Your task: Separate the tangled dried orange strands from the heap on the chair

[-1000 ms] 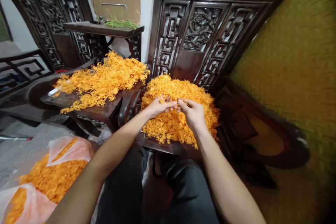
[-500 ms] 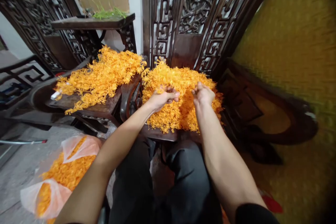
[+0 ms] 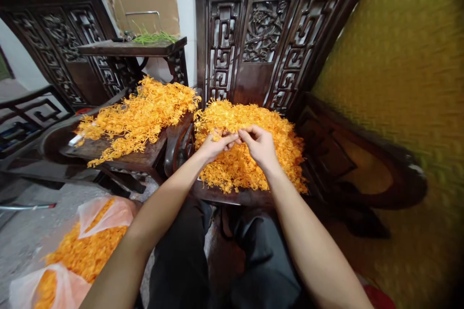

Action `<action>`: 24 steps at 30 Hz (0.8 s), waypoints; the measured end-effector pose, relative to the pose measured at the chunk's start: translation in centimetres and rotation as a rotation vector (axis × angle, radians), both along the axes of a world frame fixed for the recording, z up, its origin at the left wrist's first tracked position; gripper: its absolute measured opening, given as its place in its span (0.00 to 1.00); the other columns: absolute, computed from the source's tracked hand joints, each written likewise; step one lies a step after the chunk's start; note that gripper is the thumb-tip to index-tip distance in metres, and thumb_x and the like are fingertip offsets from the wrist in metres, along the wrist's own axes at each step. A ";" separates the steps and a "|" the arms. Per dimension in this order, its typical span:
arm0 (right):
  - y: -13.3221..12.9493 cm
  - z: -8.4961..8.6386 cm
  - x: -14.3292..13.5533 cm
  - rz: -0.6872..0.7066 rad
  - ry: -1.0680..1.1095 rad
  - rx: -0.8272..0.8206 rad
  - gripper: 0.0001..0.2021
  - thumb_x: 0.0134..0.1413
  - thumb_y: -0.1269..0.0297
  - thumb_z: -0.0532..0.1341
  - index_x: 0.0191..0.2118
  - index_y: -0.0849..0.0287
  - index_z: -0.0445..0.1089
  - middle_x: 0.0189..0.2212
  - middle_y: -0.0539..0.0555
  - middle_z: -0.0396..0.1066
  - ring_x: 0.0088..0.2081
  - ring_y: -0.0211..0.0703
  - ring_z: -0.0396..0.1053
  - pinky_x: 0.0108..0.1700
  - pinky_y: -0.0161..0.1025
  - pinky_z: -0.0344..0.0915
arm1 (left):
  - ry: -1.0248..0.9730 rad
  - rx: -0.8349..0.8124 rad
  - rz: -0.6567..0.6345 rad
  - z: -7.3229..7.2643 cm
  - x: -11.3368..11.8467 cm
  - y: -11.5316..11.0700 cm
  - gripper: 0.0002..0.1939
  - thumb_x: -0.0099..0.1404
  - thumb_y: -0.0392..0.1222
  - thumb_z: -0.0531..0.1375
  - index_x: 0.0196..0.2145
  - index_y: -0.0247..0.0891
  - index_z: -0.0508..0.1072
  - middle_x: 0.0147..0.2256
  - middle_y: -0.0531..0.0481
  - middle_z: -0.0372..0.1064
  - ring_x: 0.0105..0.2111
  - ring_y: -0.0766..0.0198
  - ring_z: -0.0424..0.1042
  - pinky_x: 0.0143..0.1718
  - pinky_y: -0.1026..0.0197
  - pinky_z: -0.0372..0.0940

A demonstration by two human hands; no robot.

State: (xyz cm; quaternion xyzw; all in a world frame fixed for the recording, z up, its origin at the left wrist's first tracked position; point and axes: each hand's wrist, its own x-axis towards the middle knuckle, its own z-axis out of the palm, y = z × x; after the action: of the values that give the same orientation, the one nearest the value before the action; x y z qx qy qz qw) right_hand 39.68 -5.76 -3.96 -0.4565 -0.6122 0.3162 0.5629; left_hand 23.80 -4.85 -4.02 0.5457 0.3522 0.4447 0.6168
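Note:
A large heap of orange, curly-ended plastic pieces (image 3: 250,169) covers the seat of a dark carved wooden chair in front of me. Over the heap, my left hand (image 3: 219,144) is closed, with an orange piece showing at its fingers. My right hand (image 3: 258,142) meets it from the right, thumb and forefinger pinched close to the left fingertips. Whatever the right fingers pinch is too small to make out. Loose strands of the orange pieces (image 3: 145,116) lie on a wooden side table to the left.
An open whitish plastic bag (image 3: 108,215) full of orange pieces sits on the floor at lower left. Thin green stems (image 3: 154,37) lie on a raised dark stand (image 3: 126,48). The carved chair back (image 3: 253,82) rises behind the heap; a yellow woven surface (image 3: 391,82) stands at right.
My right hand has moved left and now meets my left hand at the fingertips. The left hand stays over the heap. The view has tilted up slightly.

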 end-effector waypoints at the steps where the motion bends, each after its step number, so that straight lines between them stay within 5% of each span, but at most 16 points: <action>1: -0.4 0.7 0.4 -0.040 0.031 0.005 0.18 0.54 0.47 0.67 0.32 0.60 0.74 0.27 0.53 0.75 0.29 0.42 0.73 0.36 0.40 0.69 | -0.002 -0.002 -0.015 -0.1 0.2 0.0 0.22 0.57 0.57 0.69 0.27 0.31 0.77 0.22 0.53 0.66 0.22 0.73 0.58 0.23 0.65 0.49; 5: -3.7 3.2 5.2 -0.348 -0.004 0.034 0.17 0.54 0.49 0.66 0.35 0.60 0.77 0.25 0.53 0.76 0.28 0.45 0.74 0.35 0.41 0.70 | 0.042 -0.014 -0.050 -0.3 0.3 -0.5 0.24 0.59 0.59 0.67 0.24 0.34 0.71 0.19 0.56 0.60 0.19 0.75 0.54 0.21 0.66 0.46; 7: -6.9 2.4 8.6 -0.458 -0.220 -0.014 0.16 0.52 0.50 0.66 0.38 0.58 0.79 0.30 0.56 0.79 0.33 0.49 0.77 0.40 0.45 0.72 | 0.070 -0.044 -0.038 -0.3 0.2 -0.9 0.25 0.58 0.59 0.68 0.23 0.36 0.67 0.20 0.57 0.60 0.18 0.76 0.52 0.21 0.66 0.44; 9: -11.3 -1.2 11.7 -0.529 -0.461 -0.073 0.16 0.52 0.47 0.64 0.35 0.55 0.78 0.35 0.57 0.80 0.38 0.54 0.78 0.46 0.50 0.72 | 0.135 -0.060 -0.012 -0.1 0.3 -1.3 0.25 0.56 0.60 0.69 0.22 0.37 0.65 0.20 0.57 0.60 0.18 0.75 0.52 0.21 0.66 0.44; 14: -22.3 -16.2 16.7 -0.428 -0.567 -0.437 0.12 0.44 0.44 0.60 0.24 0.45 0.69 0.26 0.60 0.78 0.28 0.67 0.77 0.32 0.61 0.73 | 0.362 0.043 0.004 0.4 0.0 -2.1 0.27 0.56 0.62 0.67 0.18 0.37 0.64 0.18 0.56 0.58 0.19 0.72 0.56 0.22 0.64 0.48; 16: -24.2 -18.8 17.0 -0.448 -0.610 -0.529 0.12 0.37 0.42 0.61 0.26 0.42 0.70 0.21 0.59 0.75 0.25 0.73 0.76 0.28 0.64 0.71 | 0.419 0.066 -0.019 0.6 -0.2 -2.3 0.28 0.57 0.62 0.66 0.17 0.38 0.62 0.17 0.56 0.56 0.18 0.72 0.55 0.22 0.64 0.47; 17: -24.3 -18.5 16.5 -0.495 -0.616 -0.533 0.14 0.36 0.41 0.61 0.27 0.42 0.71 0.20 0.60 0.75 0.24 0.73 0.75 0.27 0.65 0.71 | 0.448 0.079 -0.031 0.6 -0.3 -2.4 0.28 0.58 0.61 0.65 0.17 0.38 0.61 0.16 0.57 0.55 0.18 0.72 0.54 0.22 0.63 0.46; 19: -23.1 -14.4 14.4 -0.538 -0.581 -0.410 0.21 0.46 0.40 0.61 0.38 0.49 0.75 0.34 0.63 0.80 0.32 0.70 0.79 0.36 0.64 0.75 | 0.508 0.116 -0.035 0.5 -0.4 -2.6 0.27 0.60 0.59 0.64 0.17 0.39 0.60 0.16 0.57 0.54 0.18 0.71 0.53 0.22 0.63 0.46; 22: -18.4 -2.9 10.4 -0.509 -0.489 -0.053 0.24 0.61 0.45 0.59 0.55 0.54 0.72 0.50 0.62 0.78 0.49 0.60 0.78 0.55 0.58 0.72 | 0.632 0.219 -0.048 0.7 -0.5 -2.6 0.22 0.62 0.54 0.61 0.19 0.40 0.60 0.18 0.55 0.57 0.20 0.69 0.55 0.24 0.62 0.49; 24: -14.3 4.5 7.9 -0.311 -0.479 0.190 0.26 0.63 0.50 0.62 0.62 0.54 0.67 0.56 0.61 0.73 0.53 0.55 0.75 0.58 0.53 0.70 | 0.733 0.300 -0.094 1.0 -0.4 -2.5 0.18 0.62 0.48 0.60 0.19 0.40 0.61 0.18 0.55 0.58 0.21 0.68 0.56 0.25 0.61 0.50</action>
State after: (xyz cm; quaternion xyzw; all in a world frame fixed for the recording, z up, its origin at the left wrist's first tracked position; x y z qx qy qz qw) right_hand 47.58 -20.04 0.52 -0.5517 -0.6772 0.0510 0.4842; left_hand 23.41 -7.30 -3.04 0.7679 0.4544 0.2384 0.3834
